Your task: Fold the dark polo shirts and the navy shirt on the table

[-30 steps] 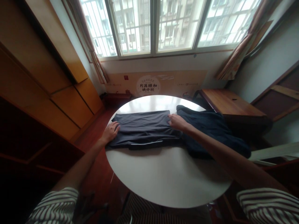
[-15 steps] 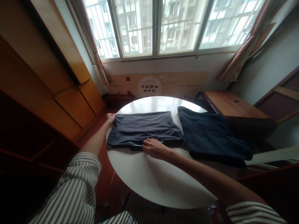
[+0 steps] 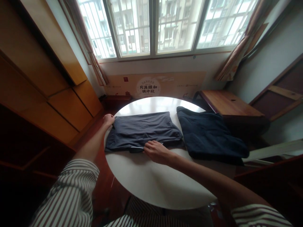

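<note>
A dark grey folded garment (image 3: 144, 126) lies flat on the round white table (image 3: 165, 179), its surface slightly wrinkled. At its far left corner, my left hand (image 3: 109, 119) is closed with the fingers pinched on the cloth. My right hand (image 3: 156, 152) grips the near edge of the same garment, right of its middle, fingers curled over the fabric. A thin white strip (image 3: 137, 147) shows along that edge beside the fingers. To the right lies a second garment, a navy folded one (image 3: 210, 135), which neither hand touches; it overhangs the table's right side.
A wooden desk (image 3: 232, 102) stands behind the table at the right. Orange-brown cabinets (image 3: 63, 104) line the left wall. Beyond the table are a printed banner (image 3: 165, 83) and a barred window (image 3: 175, 25).
My view has shifted a little, so the whole scene sits slightly further left. Both hands keep their places on the grey garment, and the garments look unchanged.
</note>
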`<action>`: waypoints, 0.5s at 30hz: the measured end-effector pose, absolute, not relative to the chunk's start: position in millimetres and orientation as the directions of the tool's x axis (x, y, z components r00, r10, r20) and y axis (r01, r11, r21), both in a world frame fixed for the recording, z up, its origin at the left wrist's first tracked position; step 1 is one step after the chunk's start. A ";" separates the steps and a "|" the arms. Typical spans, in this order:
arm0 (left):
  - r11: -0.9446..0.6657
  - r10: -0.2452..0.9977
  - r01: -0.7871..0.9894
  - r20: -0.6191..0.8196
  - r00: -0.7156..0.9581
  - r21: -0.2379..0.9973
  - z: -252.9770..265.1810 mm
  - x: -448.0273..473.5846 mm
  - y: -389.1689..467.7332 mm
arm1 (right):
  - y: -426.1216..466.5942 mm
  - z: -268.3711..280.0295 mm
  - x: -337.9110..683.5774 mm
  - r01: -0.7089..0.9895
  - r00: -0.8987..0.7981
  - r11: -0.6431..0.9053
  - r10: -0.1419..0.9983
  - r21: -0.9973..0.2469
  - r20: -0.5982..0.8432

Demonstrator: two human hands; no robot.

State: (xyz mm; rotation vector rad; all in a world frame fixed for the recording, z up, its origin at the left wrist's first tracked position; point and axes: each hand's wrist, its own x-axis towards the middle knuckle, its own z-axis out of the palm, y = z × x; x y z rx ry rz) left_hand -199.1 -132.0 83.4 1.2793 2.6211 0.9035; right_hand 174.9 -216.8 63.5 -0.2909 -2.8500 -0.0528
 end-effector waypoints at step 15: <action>-0.625 0.770 0.780 0.143 0.622 -0.034 66.0 141.0 -182.8 | 20.1 88.7 222.9 0.793 -0.117 0.065 0.992 -0.605 -0.048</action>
